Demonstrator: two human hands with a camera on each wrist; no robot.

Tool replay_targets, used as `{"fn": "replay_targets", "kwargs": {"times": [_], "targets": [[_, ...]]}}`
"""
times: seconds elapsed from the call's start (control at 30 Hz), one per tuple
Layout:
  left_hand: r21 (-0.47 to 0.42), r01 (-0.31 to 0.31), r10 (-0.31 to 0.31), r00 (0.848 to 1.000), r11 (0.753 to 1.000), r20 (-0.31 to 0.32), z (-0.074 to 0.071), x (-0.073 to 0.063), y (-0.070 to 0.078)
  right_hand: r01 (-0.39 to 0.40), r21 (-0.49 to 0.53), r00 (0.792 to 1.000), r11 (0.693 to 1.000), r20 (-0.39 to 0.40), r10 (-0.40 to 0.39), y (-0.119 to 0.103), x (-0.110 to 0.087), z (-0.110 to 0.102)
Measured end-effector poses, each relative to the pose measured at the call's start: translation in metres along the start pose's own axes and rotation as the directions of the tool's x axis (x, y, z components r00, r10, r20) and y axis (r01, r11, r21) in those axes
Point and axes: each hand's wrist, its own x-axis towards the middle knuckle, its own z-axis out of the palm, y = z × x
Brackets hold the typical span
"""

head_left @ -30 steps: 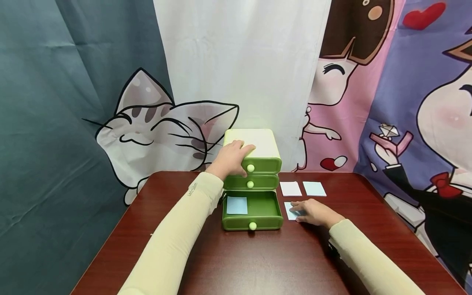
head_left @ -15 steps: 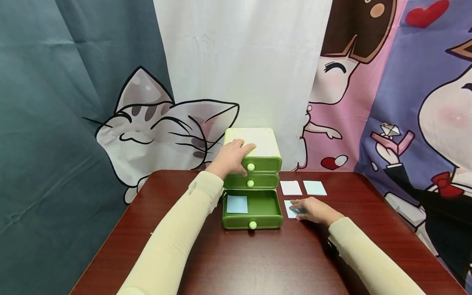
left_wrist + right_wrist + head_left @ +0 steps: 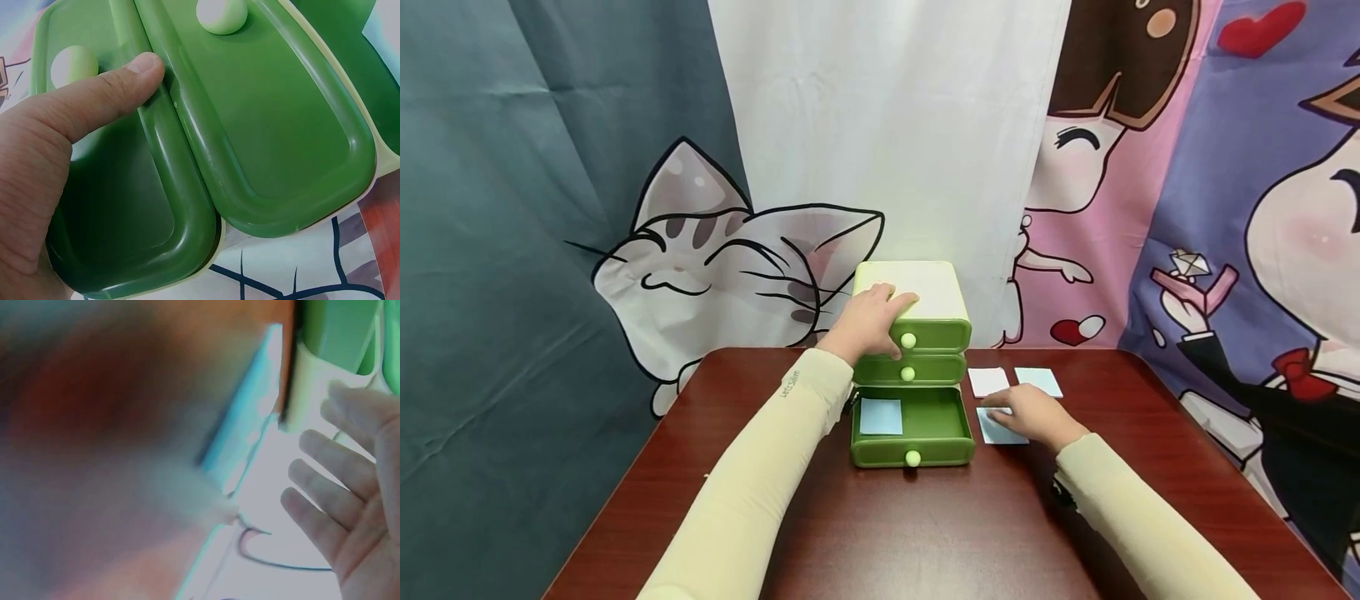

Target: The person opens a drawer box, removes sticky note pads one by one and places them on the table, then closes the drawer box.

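My left hand (image 3: 868, 325) holds the upper left corner of a small green drawer unit (image 3: 932, 287). Its thumb presses against the lower edge of the top drawer front (image 3: 125, 206), and the other fingers lie over the cream top. Below, the bottom drawer (image 3: 940, 454) is pulled out, with a blue sticky note pad (image 3: 880, 417) lying in its left part. To the right of the unit, my right hand (image 3: 1033, 414) hovers over a light blue sticky note pad (image 3: 1002, 431), partly covering it. In the right wrist view its fingers (image 3: 337, 462) are extended and hold nothing.
Behind the right hand lie a white note pad (image 3: 988, 382) and a pale blue one (image 3: 1038, 381). The middle drawer (image 3: 917, 369) is closed. A printed curtain (image 3: 887, 125) hangs behind the dark red table (image 3: 925, 533). Much of the right wrist view is blurred.
My right hand has lifted and moved slightly back, uncovering more of the light blue note pad beside the unit. The left hand stays put on the drawer unit.
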Motion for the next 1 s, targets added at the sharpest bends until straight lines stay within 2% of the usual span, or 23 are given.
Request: {"fn": "replay_targets", "kwargs": {"times": [0.1, 0.17, 0.3, 0.47, 0.53, 0.67, 0.77, 0.83, 1.0], "targets": [[-0.001, 0.002, -0.002, 1.0, 1.0, 0.002, 0.0, 0.0, -0.001, 0.051, -0.03, 0.993, 0.998, -0.1, -0.054, -0.012, 0.013, -0.005], [-0.003, 0.002, -0.002, 1.0, 1.0, 0.004, 0.0, 0.0, -0.001, 0.111, -0.036, 0.986, 0.993, -0.121, -0.115, -0.021, 0.023, -0.008], [0.001, 0.002, -0.002, 1.0, 1.0, 0.003, 0.0, 0.001, -0.001, 0.242, 0.0, 0.969, 0.97, -0.057, -0.242, -0.042, 0.043, -0.013], [0.006, 0.003, -0.003, 1.0, 1.0, 0.002, 0.0, 0.001, -0.001, 0.356, 0.09, 0.93, 0.93, 0.06, -0.362, -0.072, 0.066, -0.011], [0.01, 0.004, -0.004, 1.0, 1.0, 0.003, 0.0, 0.001, -0.001, 0.359, 0.128, 0.92, 0.925, 0.117, -0.373, -0.083, 0.074, -0.007], [0.018, 0.003, -0.003, 1.0, 1.0, 0.0, 0.0, 0.001, 0.0, 0.322, 0.167, 0.906, 0.932, 0.232, -0.354, -0.098, 0.09, 0.004], [0.015, 0.0, 0.0, 1.0, 1.0, -0.002, 0.001, 0.002, 0.0, 0.307, 0.177, 0.895, 0.935, 0.28, -0.347, -0.104, 0.099, 0.015], [0.011, -0.002, 0.002, 1.0, 1.0, -0.003, 0.002, 0.002, 0.0, 0.32, 0.157, 0.891, 0.935, 0.286, -0.353, -0.107, 0.103, 0.022], [0.004, 0.006, -0.006, 1.0, 1.0, -0.005, 0.004, 0.002, 0.001, 0.386, 0.002, 0.877, 0.923, 0.31, -0.367, -0.112, 0.111, 0.038]]}}
